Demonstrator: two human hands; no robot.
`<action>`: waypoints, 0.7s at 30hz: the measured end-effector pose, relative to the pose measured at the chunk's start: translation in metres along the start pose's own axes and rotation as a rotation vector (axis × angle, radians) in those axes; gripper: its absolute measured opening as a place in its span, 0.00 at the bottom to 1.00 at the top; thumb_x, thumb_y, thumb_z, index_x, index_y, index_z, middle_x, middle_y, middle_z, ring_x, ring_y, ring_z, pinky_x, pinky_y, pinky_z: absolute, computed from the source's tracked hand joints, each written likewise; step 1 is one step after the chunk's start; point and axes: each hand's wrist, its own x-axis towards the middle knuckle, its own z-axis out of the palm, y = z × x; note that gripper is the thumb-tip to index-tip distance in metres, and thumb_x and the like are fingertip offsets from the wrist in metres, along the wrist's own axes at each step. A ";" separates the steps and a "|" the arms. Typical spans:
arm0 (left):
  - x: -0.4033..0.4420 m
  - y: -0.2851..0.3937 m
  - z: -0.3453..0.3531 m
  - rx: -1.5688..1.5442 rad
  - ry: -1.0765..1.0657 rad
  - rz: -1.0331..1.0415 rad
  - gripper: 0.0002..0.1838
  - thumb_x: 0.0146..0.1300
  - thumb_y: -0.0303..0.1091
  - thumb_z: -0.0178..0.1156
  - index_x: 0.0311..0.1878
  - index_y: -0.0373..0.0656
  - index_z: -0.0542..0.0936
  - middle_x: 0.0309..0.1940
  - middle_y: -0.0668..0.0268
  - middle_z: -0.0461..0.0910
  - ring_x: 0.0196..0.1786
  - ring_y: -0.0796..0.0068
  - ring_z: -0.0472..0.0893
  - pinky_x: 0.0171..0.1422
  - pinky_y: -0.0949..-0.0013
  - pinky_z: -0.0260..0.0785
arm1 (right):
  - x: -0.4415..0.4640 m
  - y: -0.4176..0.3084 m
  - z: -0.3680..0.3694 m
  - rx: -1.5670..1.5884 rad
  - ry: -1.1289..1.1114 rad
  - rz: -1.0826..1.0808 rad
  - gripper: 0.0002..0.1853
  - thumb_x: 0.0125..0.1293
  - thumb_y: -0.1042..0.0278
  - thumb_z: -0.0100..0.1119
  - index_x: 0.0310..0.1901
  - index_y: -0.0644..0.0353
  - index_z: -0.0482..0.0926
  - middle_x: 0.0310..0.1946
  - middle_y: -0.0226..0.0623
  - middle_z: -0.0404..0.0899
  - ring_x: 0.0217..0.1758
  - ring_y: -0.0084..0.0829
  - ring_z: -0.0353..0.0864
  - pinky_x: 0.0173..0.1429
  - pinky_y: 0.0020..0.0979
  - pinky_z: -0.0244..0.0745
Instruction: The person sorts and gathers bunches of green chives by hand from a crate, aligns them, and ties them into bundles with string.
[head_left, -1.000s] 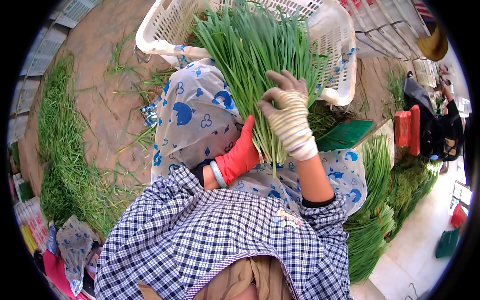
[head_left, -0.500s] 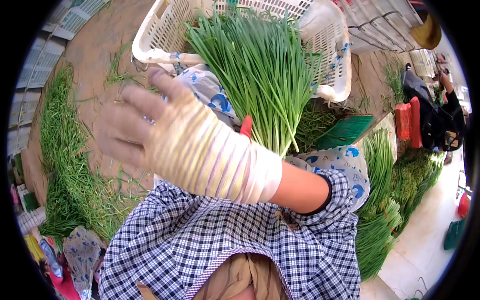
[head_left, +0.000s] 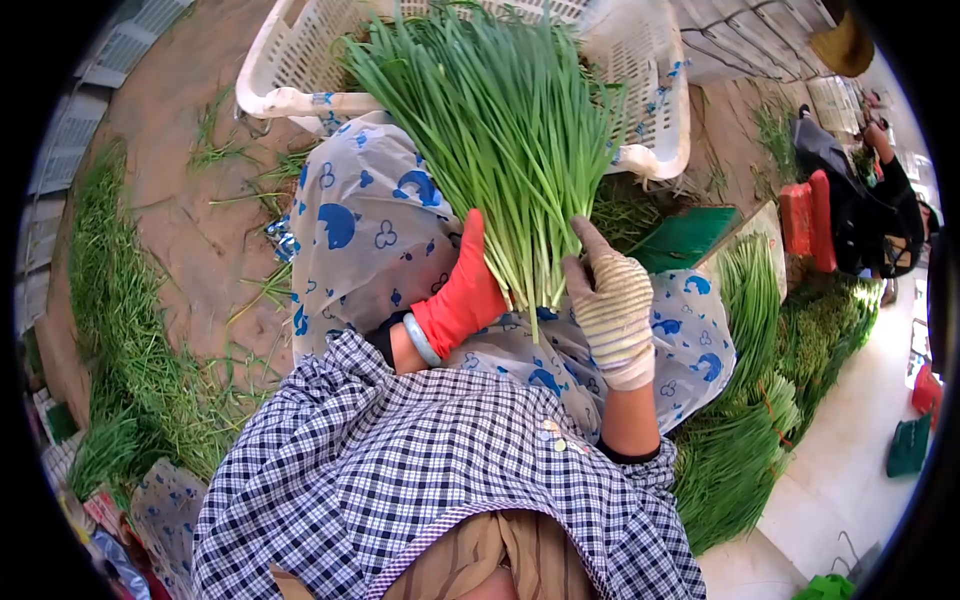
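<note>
Red-gloved L hand point(head_left: 462, 290): I'm gripping green stalks point(head_left: 500, 150) nr their bottoms; my striped-gloved R hand point(head_left: 614, 308) sits alongside, w/ thumb & forefinger spread.

No text, brand or number can be read anywhere. Toward the frame's edges, details are too blurred to be deciphered.

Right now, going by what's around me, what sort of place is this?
Probably a vegetable sorting or packing area: your left hand holds a bunch of long green stalks, more greens lie piled on your right, and a white plastic crate stands in front.
</note>
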 end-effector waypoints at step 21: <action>0.005 -0.004 -0.001 -0.158 -0.093 0.004 0.47 0.66 0.74 0.33 0.76 0.46 0.55 0.74 0.61 0.59 0.75 0.66 0.58 0.79 0.61 0.48 | 0.075 -0.048 0.038 -0.027 -0.103 -0.234 0.11 0.57 0.58 0.63 0.27 0.57 0.82 0.26 0.41 0.81 0.34 0.44 0.80 0.46 0.44 0.69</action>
